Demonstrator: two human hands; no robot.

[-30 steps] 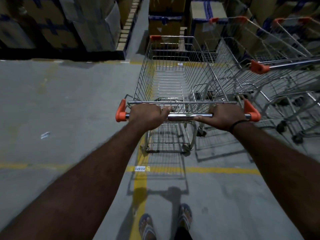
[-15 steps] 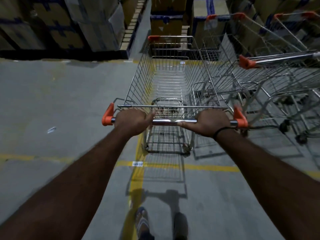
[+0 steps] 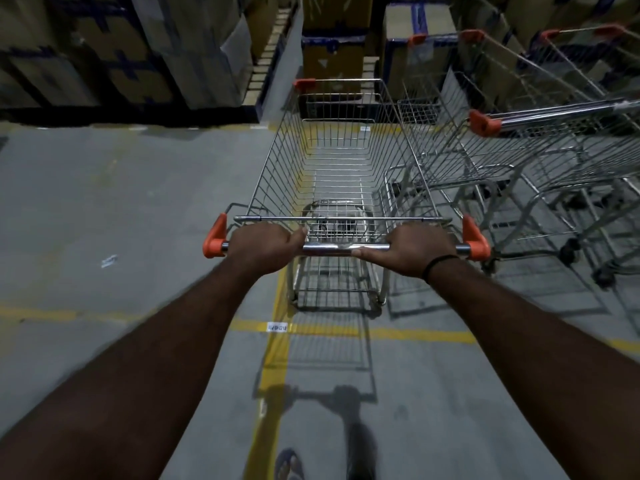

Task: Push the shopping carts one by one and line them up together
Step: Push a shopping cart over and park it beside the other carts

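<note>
An empty wire shopping cart [image 3: 339, 161] with orange corner caps stands straight ahead of me on the grey floor. My left hand [image 3: 265, 245] grips the left part of its chrome handle bar [image 3: 341, 248]. My right hand [image 3: 417, 249] grips the right part, a black band round its wrist. Just to the right stand two more wire carts [image 3: 540, 150], side by side, their orange-capped handles facing me. The near one almost touches my cart's right side.
Stacked cardboard boxes [image 3: 114, 53] on racks line the far side of the aisle. Yellow floor lines [image 3: 346, 329] cross under the cart. A scrap of paper [image 3: 109, 260] lies on the open floor to the left. My sandalled foot [image 3: 289, 465] shows at the bottom.
The cart has rolled forward and slightly left in view, drawing alongside the parked carts. Both hands keep their grip on the handle. My feet have stepped forward.
</note>
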